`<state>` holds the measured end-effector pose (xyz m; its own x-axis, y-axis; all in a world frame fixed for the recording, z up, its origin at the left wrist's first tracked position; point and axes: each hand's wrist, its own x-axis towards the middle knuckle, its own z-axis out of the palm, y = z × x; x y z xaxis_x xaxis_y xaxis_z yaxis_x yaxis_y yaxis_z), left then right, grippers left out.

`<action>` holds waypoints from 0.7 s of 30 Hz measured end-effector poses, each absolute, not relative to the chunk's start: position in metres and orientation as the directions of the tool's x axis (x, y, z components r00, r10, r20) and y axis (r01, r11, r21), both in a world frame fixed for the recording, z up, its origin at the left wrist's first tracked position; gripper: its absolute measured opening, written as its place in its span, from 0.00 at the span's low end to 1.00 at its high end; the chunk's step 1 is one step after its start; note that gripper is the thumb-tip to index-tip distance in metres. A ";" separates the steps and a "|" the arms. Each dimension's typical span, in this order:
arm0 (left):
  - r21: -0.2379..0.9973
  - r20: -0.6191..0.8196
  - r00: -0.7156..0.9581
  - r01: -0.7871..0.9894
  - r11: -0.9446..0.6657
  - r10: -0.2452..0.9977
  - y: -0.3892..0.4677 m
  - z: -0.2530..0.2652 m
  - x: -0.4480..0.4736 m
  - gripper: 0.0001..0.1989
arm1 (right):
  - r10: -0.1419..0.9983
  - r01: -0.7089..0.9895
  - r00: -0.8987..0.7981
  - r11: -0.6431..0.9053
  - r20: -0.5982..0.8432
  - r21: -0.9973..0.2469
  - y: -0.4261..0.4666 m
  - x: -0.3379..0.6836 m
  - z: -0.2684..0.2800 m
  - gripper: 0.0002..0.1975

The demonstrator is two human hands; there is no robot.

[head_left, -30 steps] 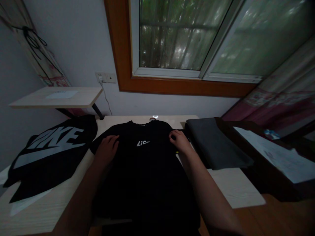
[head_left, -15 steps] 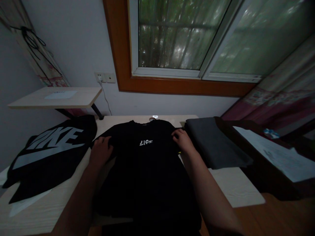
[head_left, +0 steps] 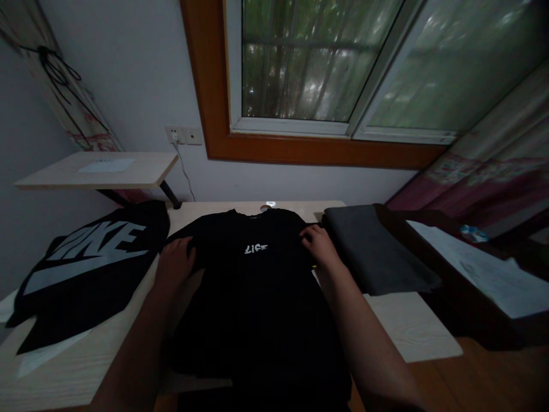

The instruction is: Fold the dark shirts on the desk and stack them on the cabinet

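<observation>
A black T-shirt (head_left: 261, 309) with small white lettering on its chest lies spread on the pale wooden table (head_left: 197, 209), its collar toward the wall. The bottom of the shirt reaches the table's near edge. At the left sleeve, my left hand (head_left: 175, 262) is closed with its fingers curled on the cloth. My right hand (head_left: 318, 245) pinches the opposite sleeve, thumb and fingers around the fabric. Both hands sit at about the same height, below the collar. The fingertips of the left hand are partly lost against the dark cloth.
A black garment with large grey lettering (head_left: 94, 257) lies at the left, below a small raised shelf (head_left: 98, 170). Folded grey cloth (head_left: 373, 252) rests on the right of the table. Beyond it is a dark surface with a paper sheet (head_left: 480, 269). Wall and window (head_left: 317, 63) stand behind.
The left side of the T-shirt and its lettering have shifted very slightly right. My left hand has turned a little on the sleeve; my right hand has hardly moved.
</observation>
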<state>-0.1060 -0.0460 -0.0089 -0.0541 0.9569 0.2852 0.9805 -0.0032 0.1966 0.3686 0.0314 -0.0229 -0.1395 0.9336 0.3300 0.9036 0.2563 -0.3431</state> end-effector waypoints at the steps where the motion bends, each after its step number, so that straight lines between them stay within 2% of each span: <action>1: 0.207 0.280 -0.059 0.978 -0.001 0.958 -0.045 -0.010 -0.106 0.23 | 0.935 0.904 -0.137 0.254 0.328 -0.345 0.031 0.369 -0.023 0.09; 8: 0.216 0.259 -0.091 0.976 0.034 0.961 -0.043 -0.013 -0.105 0.24 | 0.937 0.895 -0.138 0.257 0.321 -0.365 0.029 0.367 -0.020 0.10; 16: 0.188 0.287 -0.118 0.980 0.065 0.951 -0.040 -0.014 -0.112 0.25 | 0.926 0.850 -0.207 0.330 0.316 -0.411 0.025 0.364 -0.013 0.08; 21: 0.170 0.305 -0.107 0.984 0.056 0.946 -0.036 -0.018 -0.122 0.25 | 0.921 0.898 -0.110 0.253 0.374 -0.360 0.025 0.367 -0.012 0.14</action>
